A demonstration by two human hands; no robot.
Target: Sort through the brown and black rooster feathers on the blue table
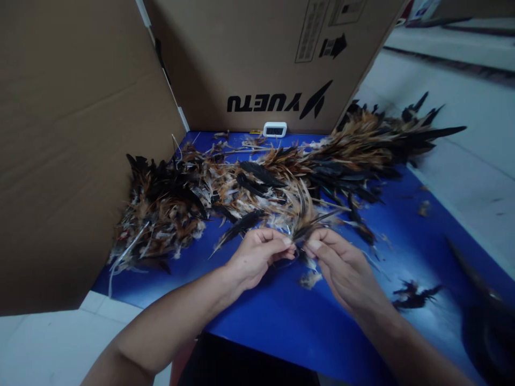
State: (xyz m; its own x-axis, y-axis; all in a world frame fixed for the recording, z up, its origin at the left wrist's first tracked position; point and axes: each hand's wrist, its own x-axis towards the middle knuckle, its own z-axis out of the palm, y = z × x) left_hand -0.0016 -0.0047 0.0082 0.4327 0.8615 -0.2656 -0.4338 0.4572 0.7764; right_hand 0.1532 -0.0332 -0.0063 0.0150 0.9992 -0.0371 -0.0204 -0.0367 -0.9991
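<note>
My left hand (pixel 257 256) and my right hand (pixel 341 265) meet over a blue table (pixel 281 316), fingertips almost touching. Both pinch the quill end of a small bunch of dark and brown feathers (pixel 309 228) that fans up and away from the fingers. A long heap of black, brown and white feathers (pixel 249 187) stretches across the table just beyond the hands, from the left cardboard wall to the right edge.
Cardboard walls (pixel 80 134) stand at the left and back. A small white digital clock (pixel 274 129) sits at the foot of the back wall. A loose dark feather clump (pixel 414 296) and a dark blurred object (pixel 486 316) lie at the right.
</note>
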